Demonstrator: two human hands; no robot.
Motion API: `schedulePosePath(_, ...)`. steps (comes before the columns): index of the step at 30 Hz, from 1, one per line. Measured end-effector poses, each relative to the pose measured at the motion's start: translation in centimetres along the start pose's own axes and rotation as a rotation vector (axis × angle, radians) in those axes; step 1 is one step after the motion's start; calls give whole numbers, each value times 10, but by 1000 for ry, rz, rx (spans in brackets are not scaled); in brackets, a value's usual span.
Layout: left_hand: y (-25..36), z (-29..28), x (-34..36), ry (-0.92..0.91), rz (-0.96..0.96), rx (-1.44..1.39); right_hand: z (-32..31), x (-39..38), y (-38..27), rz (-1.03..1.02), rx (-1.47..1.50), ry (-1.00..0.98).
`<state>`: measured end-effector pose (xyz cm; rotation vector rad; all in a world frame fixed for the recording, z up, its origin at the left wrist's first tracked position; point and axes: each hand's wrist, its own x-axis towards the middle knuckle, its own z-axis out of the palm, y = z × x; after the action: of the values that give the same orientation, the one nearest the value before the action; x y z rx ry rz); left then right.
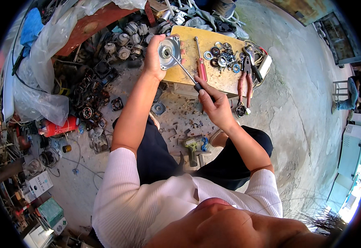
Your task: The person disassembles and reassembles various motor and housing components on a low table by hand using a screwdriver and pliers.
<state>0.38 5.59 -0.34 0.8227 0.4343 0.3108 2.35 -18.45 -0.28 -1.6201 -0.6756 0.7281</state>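
My left hand (152,58) grips a round-bowled metal motor end cover (173,44) by its edge, above the left side of a low yellow-topped table (184,32). In my right hand (217,106) is a screwdriver (184,70) with a black handle, its shaft slanting up and left. The tip reaches the hole at the cover's centre; whether it touches is too small to tell. A second screwdriver (202,69) with a red handle lies on the tabletop. Beside it are several bearings and rings (215,51). Pliers (247,68) with reddish handles rest at the right edge.
Piled motor parts (123,39) cover the floor at the far left, with a red cylinder (59,125) nearer. A green cordless drill (192,145) stands between my feet. Coiled cable (259,51) lies by the table's right edge. Another person (349,99) is at far right.
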Motion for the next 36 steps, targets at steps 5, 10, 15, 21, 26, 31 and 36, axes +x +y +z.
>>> schedulePosePath(5,-5,-3,4,-75,-106,-319,12,0,16,-284,-358,80)
schedulePosePath(10,-5,8,3,80,-53,-322,5,12,9,-226,-223,45)
schedulePosePath(15,-7,-13,5,-128,-157,-457,-24,8,-30,-81,-73,-11)
schedulePosePath(21,0,-12,1,-230,-161,-496,-43,4,-40,92,-43,-126)
schedulePosePath(26,6,-6,-5,-234,-81,-319,-41,1,-40,93,-66,-145)
schedulePosePath(31,4,-6,-6,-215,-33,-226,-41,1,-42,102,-36,-149)
schedulePosePath(36,5,5,-12,-178,26,-175,-40,1,-43,110,-67,-151)
